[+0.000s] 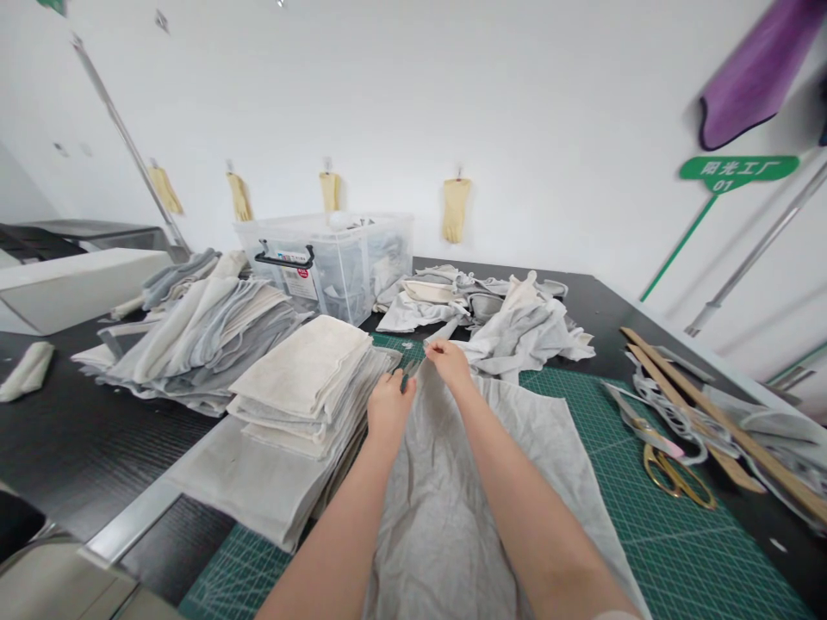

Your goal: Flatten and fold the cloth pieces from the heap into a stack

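A large light grey cloth (439, 517) lies spread and wrinkled in front of me on a green cutting mat (672, 551). My right hand (450, 362) pinches the cloth's far edge between thumb and fingers, lifting it slightly. Close beside it, my left hand (389, 405) rests near the cloth's far left corner, its thumb apart from its fingers. Just left of that hand stands a stack of folded cream and grey cloths (303, 370). Beyond my right hand is a loose heap of grey and white fabric pieces (510, 323).
More layered cloths (200, 336) are piled at left, near a white box (77, 288). Behind stands a clear plastic bin (336, 267) with a black handle. Gold-handled scissors (672, 474), wooden strips (704, 413) and fabric scraps lie at right. Yellow gloves (456, 209) hang on the wall.
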